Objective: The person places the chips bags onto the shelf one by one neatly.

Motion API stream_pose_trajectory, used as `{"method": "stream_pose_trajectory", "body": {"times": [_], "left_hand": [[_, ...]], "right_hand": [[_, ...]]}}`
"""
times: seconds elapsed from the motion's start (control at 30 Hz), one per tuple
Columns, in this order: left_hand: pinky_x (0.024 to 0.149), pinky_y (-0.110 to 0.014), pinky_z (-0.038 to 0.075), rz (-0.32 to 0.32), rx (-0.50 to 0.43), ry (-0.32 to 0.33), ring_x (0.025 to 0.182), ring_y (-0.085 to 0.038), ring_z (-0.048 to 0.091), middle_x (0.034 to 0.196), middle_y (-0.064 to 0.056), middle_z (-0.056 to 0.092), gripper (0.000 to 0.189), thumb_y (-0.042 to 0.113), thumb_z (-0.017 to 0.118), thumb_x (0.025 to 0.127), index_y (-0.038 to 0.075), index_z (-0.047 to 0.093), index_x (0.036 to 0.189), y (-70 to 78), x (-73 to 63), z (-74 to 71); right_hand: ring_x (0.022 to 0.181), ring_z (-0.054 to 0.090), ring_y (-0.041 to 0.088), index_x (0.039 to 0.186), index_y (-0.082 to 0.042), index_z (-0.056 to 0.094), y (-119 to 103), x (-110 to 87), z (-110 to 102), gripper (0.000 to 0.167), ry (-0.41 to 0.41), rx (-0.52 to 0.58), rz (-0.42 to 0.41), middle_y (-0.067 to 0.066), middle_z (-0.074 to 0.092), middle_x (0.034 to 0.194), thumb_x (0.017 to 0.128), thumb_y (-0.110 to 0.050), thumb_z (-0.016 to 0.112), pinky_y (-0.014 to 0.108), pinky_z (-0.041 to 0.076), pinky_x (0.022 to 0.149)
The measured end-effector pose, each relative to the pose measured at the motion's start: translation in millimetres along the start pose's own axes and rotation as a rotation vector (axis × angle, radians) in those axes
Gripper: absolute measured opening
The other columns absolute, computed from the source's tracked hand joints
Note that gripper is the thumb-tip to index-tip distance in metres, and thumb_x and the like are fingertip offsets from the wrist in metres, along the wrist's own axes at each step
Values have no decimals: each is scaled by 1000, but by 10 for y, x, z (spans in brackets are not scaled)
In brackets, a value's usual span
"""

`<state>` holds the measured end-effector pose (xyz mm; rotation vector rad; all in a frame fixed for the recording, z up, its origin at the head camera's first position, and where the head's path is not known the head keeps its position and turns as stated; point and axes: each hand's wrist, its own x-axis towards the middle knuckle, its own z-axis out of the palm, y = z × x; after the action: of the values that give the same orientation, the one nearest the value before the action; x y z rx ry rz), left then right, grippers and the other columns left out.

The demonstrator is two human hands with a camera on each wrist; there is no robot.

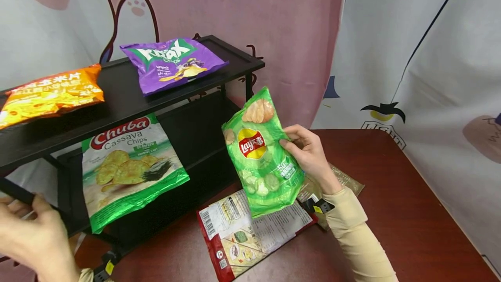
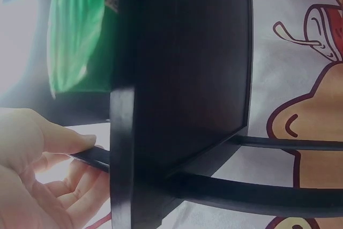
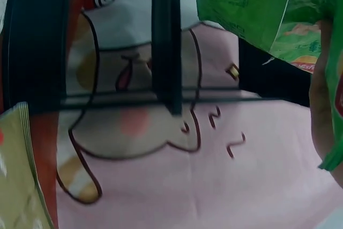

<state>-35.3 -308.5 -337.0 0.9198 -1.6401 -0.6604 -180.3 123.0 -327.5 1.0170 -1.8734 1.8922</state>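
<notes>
A green Lay's chip bag [image 1: 260,160] is held up in front of the black shelf by my right hand [image 1: 309,153], thumb on its front and fingers behind its right edge. In the right wrist view the green bag [image 3: 252,14] fills the upper right. My left hand [image 1: 37,234] grips a black post [image 1: 17,193] of the shelf at the lower left; the left wrist view shows thumb and fingers around that bar [image 2: 94,156]. Near it, a Chuba cassava chips bag [image 1: 133,169] leans on the lower tier.
On the black shelf's top [image 1: 121,84] lie an orange snack bag [image 1: 55,95] and a purple Krax bag [image 1: 172,62]. A red and white packet [image 1: 250,234] lies on the brown table [image 1: 407,195], with a gold packet [image 1: 346,179] behind my right wrist.
</notes>
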Motion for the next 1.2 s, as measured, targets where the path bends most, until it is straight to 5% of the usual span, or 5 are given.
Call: {"method": "stream_pose_trajectory", "body": {"times": [0.23,0.43,0.6,1.0,1.2], "left_hand": [[81,-3,29,11,31,-6,74,28,28,82,39,30,31,23,53,90,23,61,120,-2,5,-8],[84,-4,30,25,46,-17,75,29,27,83,40,28,30,24,52,91,26,59,121,-4,9,-16],[77,-1,26,29,51,-21,75,29,27,84,40,28,31,24,51,92,26,59,121,-8,8,-19],[82,-4,32,15,42,-22,74,29,28,84,40,29,31,22,52,91,25,60,121,-18,14,-18],[72,1,28,38,66,-38,73,30,29,84,39,28,33,20,50,92,25,58,123,-16,27,-26]], "right_hand": [[69,62,0,104,14,56,148,213,307,19,-83,25,60,-19,68,87,86,11,53,17,48,61],[72,65,1,112,17,51,290,347,485,26,-93,113,164,-17,69,91,88,8,52,18,51,64],[73,65,2,120,11,50,413,437,584,29,-113,100,245,17,69,105,91,5,50,20,52,65],[101,66,24,128,-2,55,546,703,709,37,-164,-508,324,16,67,118,92,-9,57,35,50,87],[113,60,29,129,-1,55,478,689,702,40,-182,-778,231,15,63,123,91,-14,60,40,47,96]]}}
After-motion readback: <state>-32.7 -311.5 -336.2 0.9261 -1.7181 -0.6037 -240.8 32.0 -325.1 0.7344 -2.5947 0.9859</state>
